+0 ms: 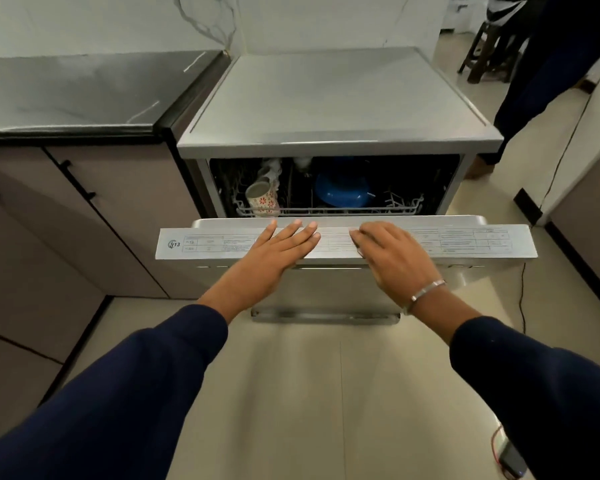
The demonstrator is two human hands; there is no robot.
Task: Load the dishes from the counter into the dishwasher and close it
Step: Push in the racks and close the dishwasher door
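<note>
Two arms in dark navy sleeves reach forward from the bottom of the view over a pale tiled floor. The left hand (280, 252) lies flat with straight fingers on the top edge of a partly raised dishwasher door (465, 242), palm down, grasping nothing. The right hand (390, 252) rests just beside it on the same edge, fingers extended and slightly bent over the rim, also grasping nothing; a thin metal bracelet (426, 291) circles that wrist. A white printed label (208, 243) runs along the door's top edge under both hands.

Beyond the door, the dark opening of the dishwasher (340, 98) shows a wire rack (326, 211). On the rack's left side a white mug with red flower prints (262, 199) lies tilted, mouth toward the viewer. Near the middle sits a blue bowl (342, 194), upside down.

To the left of the machine, a dark glossy counter (77, 95) tops beige cabinets with black handles. A black cable (565, 143) trails along the floor at right. At the far upper right, another person's dark-clothed leg (548, 71) stands near a wooden stool (489, 50).
</note>
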